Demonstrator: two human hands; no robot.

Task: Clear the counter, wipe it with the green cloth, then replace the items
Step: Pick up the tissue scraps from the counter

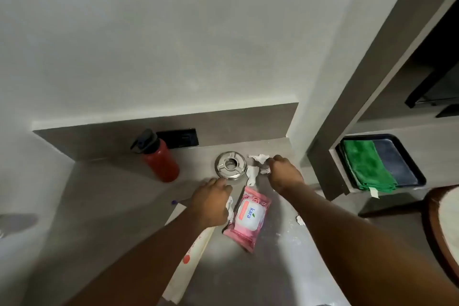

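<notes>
On the grey counter (119,196) stand a red bottle (160,160) with a black cap and a round steel ashtray (231,165). A pink wet-wipes pack (248,217) lies in front of the ashtray. My right hand (285,174) is closed on crumpled white tissue (260,158) just right of the ashtray; another scrap (252,176) lies beside it. My left hand (213,202) rests left of the pack, fingers curled over a white tissue scrap (230,207). The folded green cloth (365,166) lies in a dark tray (407,156) on the right.
A white paper strip (188,258) with red print runs under my left forearm. A purple pen tip (175,202) shows at left. A small tissue bit (300,220) lies at right. A black socket plate (181,138) sits in the backsplash. A round wooden-rimmed object (444,226) is at far right.
</notes>
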